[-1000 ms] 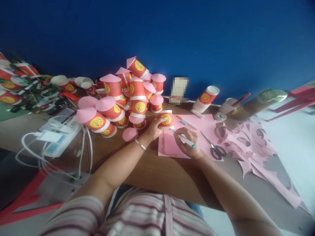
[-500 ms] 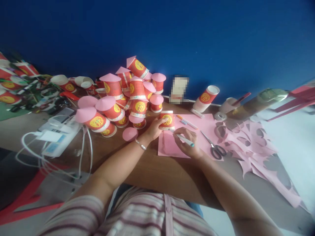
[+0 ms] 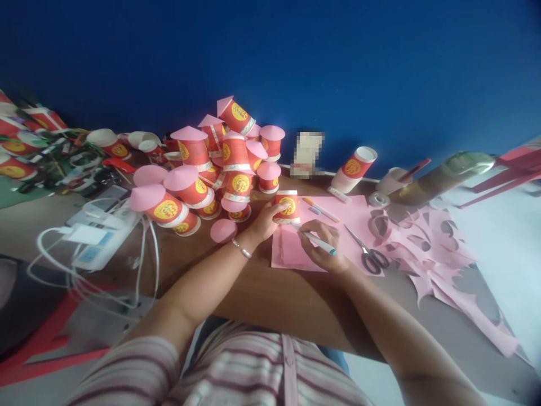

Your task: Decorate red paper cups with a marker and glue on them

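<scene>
My left hand (image 3: 267, 221) is closed round the left side of a red paper cup (image 3: 288, 206) with a yellow round emblem, its thumb across the front. In my right hand (image 3: 323, 243) is a white marker (image 3: 318, 242) with a teal end, its tip close to the cup's lower rim; whether it touches I cannot tell. Beneath both lies pink paper (image 3: 355, 211). An orange-and-white pen (image 3: 322, 210) and a small blue cap (image 3: 314, 210) rest on the paper behind my right hand. Scissors (image 3: 368, 254) with black handles lie open to the right.
Several red cups with pink cone tops (image 3: 190, 183) are piled left of centre. A power strip (image 3: 99, 237) with white cables is at the left. Pink scraps (image 3: 439, 254), a tape roll (image 3: 378, 199) and a bottle (image 3: 443, 177) are at the right. A blue wall (image 3: 296, 67) stands behind.
The teal end of the marker in my right hand has shifted slightly right and down. My left hand and the cup have hardly moved.
</scene>
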Demonstrator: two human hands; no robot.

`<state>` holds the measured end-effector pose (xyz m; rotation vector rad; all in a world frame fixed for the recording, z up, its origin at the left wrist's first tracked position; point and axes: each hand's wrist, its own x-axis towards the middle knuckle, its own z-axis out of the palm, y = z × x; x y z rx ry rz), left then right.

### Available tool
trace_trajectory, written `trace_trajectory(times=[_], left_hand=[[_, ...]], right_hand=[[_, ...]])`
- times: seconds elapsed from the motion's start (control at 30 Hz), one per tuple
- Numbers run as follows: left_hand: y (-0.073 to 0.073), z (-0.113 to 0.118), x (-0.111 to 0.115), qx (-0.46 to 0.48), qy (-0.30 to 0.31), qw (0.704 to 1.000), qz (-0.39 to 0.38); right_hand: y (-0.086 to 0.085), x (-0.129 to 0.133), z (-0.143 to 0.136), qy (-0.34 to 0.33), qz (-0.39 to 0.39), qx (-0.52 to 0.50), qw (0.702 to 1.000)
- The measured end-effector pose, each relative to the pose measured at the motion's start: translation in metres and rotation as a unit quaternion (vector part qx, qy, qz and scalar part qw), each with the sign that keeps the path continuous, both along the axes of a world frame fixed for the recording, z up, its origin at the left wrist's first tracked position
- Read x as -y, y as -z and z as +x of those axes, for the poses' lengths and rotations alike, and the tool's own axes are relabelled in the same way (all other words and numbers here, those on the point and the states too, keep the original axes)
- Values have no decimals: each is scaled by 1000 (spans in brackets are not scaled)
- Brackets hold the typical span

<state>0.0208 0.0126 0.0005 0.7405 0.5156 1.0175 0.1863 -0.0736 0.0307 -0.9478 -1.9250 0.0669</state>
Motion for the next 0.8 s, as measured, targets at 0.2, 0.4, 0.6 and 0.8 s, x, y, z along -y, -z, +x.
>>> trace_trajectory(times=[0.2,0.4,0.6,0.8], left_hand=[[1,-1,-1,-5,-5,1000,-5],[1,-1,-1,-6,-6,1000,-2],[1,0,0,-8,-3,1000,2],[2,-1,-1,-11,0,1000,3]], right_hand=[[-1,0,1,17,5,9,1000],[-1,-1,1,15,4,3,1000],[-1,-1,0,9,5,3,1000],[2,-2,1,24,8,7,1000]])
